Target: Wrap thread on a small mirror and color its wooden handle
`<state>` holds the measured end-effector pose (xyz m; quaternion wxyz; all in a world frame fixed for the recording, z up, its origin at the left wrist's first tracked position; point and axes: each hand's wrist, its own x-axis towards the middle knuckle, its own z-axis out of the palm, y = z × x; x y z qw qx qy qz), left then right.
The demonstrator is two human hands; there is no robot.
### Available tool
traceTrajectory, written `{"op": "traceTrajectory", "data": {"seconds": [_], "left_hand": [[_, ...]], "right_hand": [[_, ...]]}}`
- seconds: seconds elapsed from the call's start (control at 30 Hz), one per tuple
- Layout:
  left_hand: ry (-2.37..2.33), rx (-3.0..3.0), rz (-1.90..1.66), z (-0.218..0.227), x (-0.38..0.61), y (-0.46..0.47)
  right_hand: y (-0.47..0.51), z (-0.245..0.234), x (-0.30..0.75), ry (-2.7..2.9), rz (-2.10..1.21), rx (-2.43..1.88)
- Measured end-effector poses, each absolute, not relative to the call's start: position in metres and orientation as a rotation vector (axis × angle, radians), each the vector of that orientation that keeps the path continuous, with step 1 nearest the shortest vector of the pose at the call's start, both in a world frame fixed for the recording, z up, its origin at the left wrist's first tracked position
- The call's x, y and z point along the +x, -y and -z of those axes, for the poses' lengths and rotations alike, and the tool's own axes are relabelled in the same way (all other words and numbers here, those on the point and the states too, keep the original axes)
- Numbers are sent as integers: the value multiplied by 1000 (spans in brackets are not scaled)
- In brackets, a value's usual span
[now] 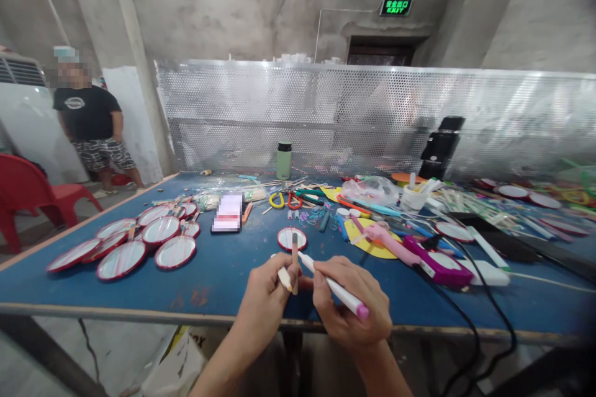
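My left hand (266,298) is closed around thin wooden sticks (294,260), one standing upright between the fingers and a second pale one angled beside it. My right hand (351,307) grips a white marker pen with a pink end (333,287), its tip touching the upright stick. Both hands hover over the near edge of a blue table (218,273). Just beyond them lies a small round mirror with a red rim (292,239).
Several red-rimmed round mirrors (139,242) lie at left, with a phone (227,214) beside them. Pink and purple glue guns (419,251) with black cables, scissors (284,200), a green bottle (284,161) and craft clutter fill the right. A person (90,121) stands far left by a red chair (32,192).
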<state>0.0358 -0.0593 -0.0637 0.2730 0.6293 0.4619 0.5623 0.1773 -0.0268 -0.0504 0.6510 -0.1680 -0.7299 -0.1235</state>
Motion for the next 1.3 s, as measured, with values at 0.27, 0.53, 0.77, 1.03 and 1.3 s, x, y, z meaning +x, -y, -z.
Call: {"op": "traceTrajectory", "data": {"seconds": [0.27, 0.53, 0.77, 1.03, 1.3], "left_hand": [[-1246, 1687, -1510, 65, 36, 62], [-1267, 1714, -1492, 65, 35, 60], [-1255, 1695, -1507, 62, 36, 60], [-1238, 1682, -1530, 63, 36, 61], [-1260, 1706, -1525, 64, 36, 60]], "right_hand": [[26, 51, 177, 1666, 288, -386], [25, 52, 178, 1626, 305, -416], [27, 51, 177, 1645, 283, -408], [25, 52, 177, 1655, 262, -397], [26, 53, 177, 1622, 284, -418]]}}
